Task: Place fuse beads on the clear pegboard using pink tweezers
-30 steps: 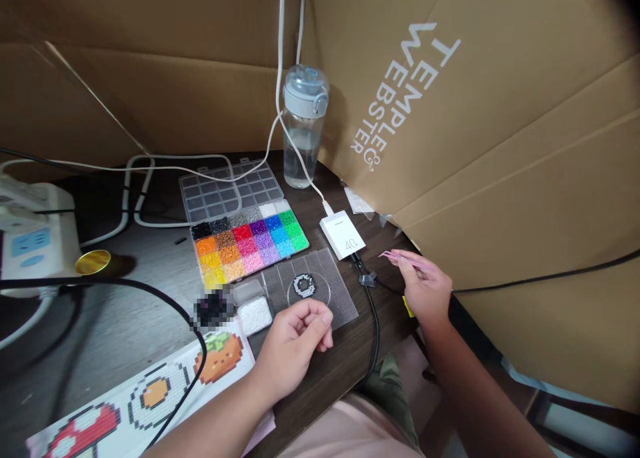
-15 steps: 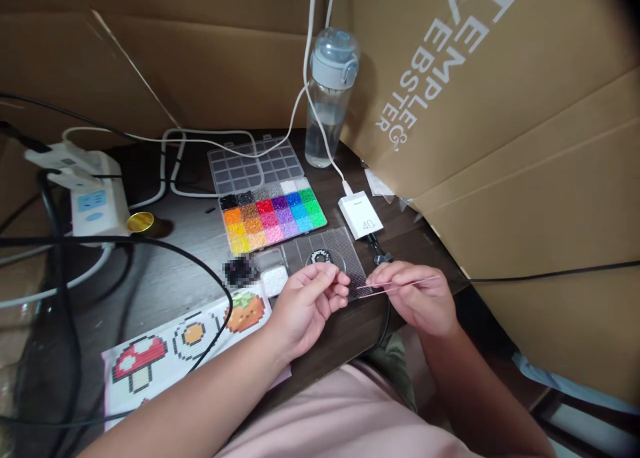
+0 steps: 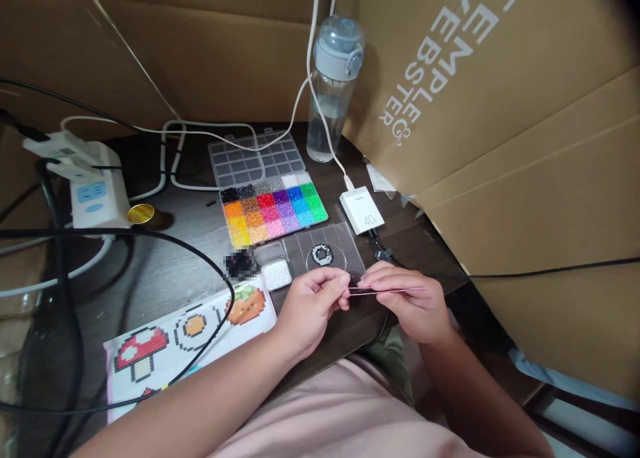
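Observation:
My right hand [image 3: 411,303] pinches thin pink tweezers [image 3: 387,290] that point left towards my left hand [image 3: 310,306]. The left hand's fingers are curled, thumb and forefinger pressed together at the tweezers' tip; what they hold is too small to make out. Both hands hover over the near edge of a clear pegboard [image 3: 345,241] carrying a small round black-and-white bead figure [image 3: 322,255]. Beyond it lies an open bead box [image 3: 274,208] with many coloured compartments. A small tub of white beads [image 3: 277,273] sits left of the pegboard.
A pattern sheet [image 3: 175,338] with a mushroom, egg and orange picture lies at the left front under a black cable [image 3: 150,239]. A water bottle [image 3: 330,88], white charger [image 3: 362,210], power strip [image 3: 93,190] and gold lid [image 3: 140,213] stand around. Cardboard walls [image 3: 500,125] enclose the dark table.
My right hand brought the tweezers from the right side in to meet my left hand, which rose a little from the pegboard's edge. The camera view also shifted.

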Motion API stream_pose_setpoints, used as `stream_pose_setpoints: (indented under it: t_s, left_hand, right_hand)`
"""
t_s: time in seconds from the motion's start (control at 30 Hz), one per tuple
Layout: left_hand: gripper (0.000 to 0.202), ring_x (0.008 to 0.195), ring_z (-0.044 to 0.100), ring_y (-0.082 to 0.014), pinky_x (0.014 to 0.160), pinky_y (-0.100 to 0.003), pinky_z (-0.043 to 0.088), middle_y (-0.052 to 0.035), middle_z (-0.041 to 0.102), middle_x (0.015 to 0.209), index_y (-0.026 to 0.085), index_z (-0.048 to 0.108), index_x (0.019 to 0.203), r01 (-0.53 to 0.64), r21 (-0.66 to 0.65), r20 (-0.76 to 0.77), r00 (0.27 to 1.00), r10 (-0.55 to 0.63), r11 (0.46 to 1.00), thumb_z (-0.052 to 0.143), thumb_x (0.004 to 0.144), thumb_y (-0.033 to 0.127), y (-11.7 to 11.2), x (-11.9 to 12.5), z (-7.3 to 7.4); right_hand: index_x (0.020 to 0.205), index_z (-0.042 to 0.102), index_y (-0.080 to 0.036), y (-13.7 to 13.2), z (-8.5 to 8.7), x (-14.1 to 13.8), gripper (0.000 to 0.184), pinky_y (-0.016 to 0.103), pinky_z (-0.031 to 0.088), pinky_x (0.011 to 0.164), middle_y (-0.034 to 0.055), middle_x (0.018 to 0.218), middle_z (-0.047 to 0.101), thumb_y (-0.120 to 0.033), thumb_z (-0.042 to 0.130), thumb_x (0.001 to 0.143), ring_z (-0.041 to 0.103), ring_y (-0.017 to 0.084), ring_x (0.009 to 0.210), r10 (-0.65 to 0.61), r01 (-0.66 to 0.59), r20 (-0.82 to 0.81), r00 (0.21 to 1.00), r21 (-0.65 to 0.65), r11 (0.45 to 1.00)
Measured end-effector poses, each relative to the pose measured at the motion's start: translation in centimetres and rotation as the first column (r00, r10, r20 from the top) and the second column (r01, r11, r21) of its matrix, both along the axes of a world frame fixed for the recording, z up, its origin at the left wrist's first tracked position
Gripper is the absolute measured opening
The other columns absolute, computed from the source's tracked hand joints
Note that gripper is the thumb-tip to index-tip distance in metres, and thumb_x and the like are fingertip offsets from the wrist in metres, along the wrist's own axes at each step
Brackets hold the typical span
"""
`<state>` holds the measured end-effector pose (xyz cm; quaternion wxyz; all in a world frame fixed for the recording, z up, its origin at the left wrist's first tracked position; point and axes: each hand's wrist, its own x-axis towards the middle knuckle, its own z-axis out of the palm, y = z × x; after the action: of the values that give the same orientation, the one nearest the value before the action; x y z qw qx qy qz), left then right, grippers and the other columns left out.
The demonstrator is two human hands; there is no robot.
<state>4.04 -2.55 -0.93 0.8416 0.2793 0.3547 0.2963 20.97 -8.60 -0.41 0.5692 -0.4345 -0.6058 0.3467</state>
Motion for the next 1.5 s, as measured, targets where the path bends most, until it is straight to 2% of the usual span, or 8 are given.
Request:
stream_pose_setpoints:
  t_s: [0.13, 0.23, 0.47, 0.57, 0.67, 0.8, 1.2, 1.5]
  left_hand:
    - [0.026, 0.057, 0.05, -0.0039, 0.059, -0.015, 0.042, 0.005, 0.058, 0.061, 0.014, 0.066, 0.082, 0.035, 0.099, -0.072, 0.997, -0.028, 0.994, 0.076, 0.077, 0.038, -0.3, -0.2, -0.7]
    - [0.021, 0.056, 0.053, -0.006, 0.058, -0.017, 0.042, 0.0019, 0.061, 0.061, 0.012, 0.07, 0.08, 0.219, 0.163, -0.119, 0.972, -0.202, 0.962, 0.075, 0.077, 0.032, -0.6, -0.6, -0.7]
    - [0.016, 0.054, 0.051, -0.0074, 0.054, -0.018, 0.04, -0.0011, 0.062, 0.062, 0.01, 0.073, 0.08, 0.509, 0.232, -0.205, 0.858, -0.47, 0.829, 0.069, 0.08, 0.026, -0.9, -1.2, -0.5]
    - [0.017, 0.058, 0.053, -0.0083, 0.058, -0.019, 0.042, -0.0024, 0.064, 0.066, 0.012, 0.073, 0.082, 0.466, 0.455, -0.262, 0.884, -0.386, 0.759, 0.063, 0.085, 0.025, -0.6, -1.4, -0.6]
    - [0.018, 0.063, 0.057, -0.0088, 0.062, -0.019, 0.044, -0.0046, 0.067, 0.071, 0.012, 0.073, 0.084, 0.316, 0.729, -0.24, 0.949, -0.206, 0.607, 0.058, 0.09, 0.02, -0.2, -1.5, -0.8]
    - [0.017, 0.064, 0.058, -0.009, 0.063, -0.018, 0.045, -0.0058, 0.067, 0.072, 0.01, 0.071, 0.087, 0.245, 0.837, -0.225, 0.969, -0.101, 0.489, 0.055, 0.092, 0.015, 0.3, -1.6, -1.0]
    - [0.015, 0.066, 0.06, -0.0066, 0.064, -0.014, 0.045, -0.0007, 0.066, 0.072, 0.013, 0.069, 0.085, 0.335, 0.675, -0.345, 0.931, -0.12, 0.658, 0.056, 0.092, 0.013, 1.1, -1.2, -0.7]
    - [0.014, 0.065, 0.059, -0.0066, 0.065, -0.015, 0.045, 0.0009, 0.066, 0.071, 0.015, 0.069, 0.082, 0.351, 0.643, -0.36, 0.923, -0.137, 0.681, 0.057, 0.09, 0.013, 1.2, -1.1, -0.6]
  right_hand:
    - [0.103, 0.075, -0.028, 0.2, -1.0, 0.4, 0.023, 0.042, 0.057, 0.081, 0.0052, 0.096, 0.076, -0.013, 0.064, 0.088, 0.07, 0.021, 0.089, -0.126, 0.128, -0.166, 0.978, 0.007, 0.992]
    - [0.101, 0.075, -0.027, 1.1, -1.7, 0.8, 0.018, 0.038, 0.059, 0.075, 0.0054, 0.098, 0.074, -0.019, 0.065, 0.089, 0.071, 0.019, 0.086, -0.298, 0.296, -0.264, 0.917, -0.048, 0.954]
    - [0.092, 0.077, -0.021, 3.9, -1.9, -0.5, 0.012, 0.029, 0.06, 0.069, 0.005, 0.092, 0.074, -0.018, 0.068, 0.086, 0.072, 0.015, 0.075, -0.397, 0.399, 0.046, 0.917, -0.124, 0.908]
    - [0.095, 0.077, -0.021, 4.7, -2.0, -1.2, 0.014, 0.029, 0.062, 0.072, 0.0053, 0.095, 0.076, -0.017, 0.068, 0.086, 0.074, 0.016, 0.077, -0.377, 0.388, 0.11, 0.92, -0.111, 0.915]
    - [0.094, 0.078, -0.022, 5.3, -2.5, -1.4, 0.014, 0.029, 0.062, 0.075, 0.0037, 0.091, 0.077, -0.017, 0.067, 0.087, 0.075, 0.016, 0.078, -0.383, 0.399, 0.132, 0.914, -0.131, 0.907]
    - [0.091, 0.078, -0.023, 5.2, -3.1, -1.3, 0.014, 0.03, 0.061, 0.078, 0.0022, 0.086, 0.078, -0.015, 0.067, 0.086, 0.075, 0.017, 0.081, -0.407, 0.427, 0.142, 0.902, -0.166, 0.889]
    - [0.104, 0.075, -0.025, 4.7, -3.4, -1.0, 0.031, 0.029, 0.06, 0.081, 0.0017, 0.092, 0.076, -0.003, 0.062, 0.086, 0.073, 0.015, 0.082, -0.32, 0.341, 0.151, 0.935, -0.143, 0.929]
    - [0.106, 0.075, -0.028, 4.6, -3.4, -1.1, 0.035, 0.026, 0.061, 0.075, 0.0007, 0.097, 0.076, -0.002, 0.061, 0.086, 0.073, 0.014, 0.079, -0.272, 0.302, 0.174, 0.947, -0.179, 0.936]
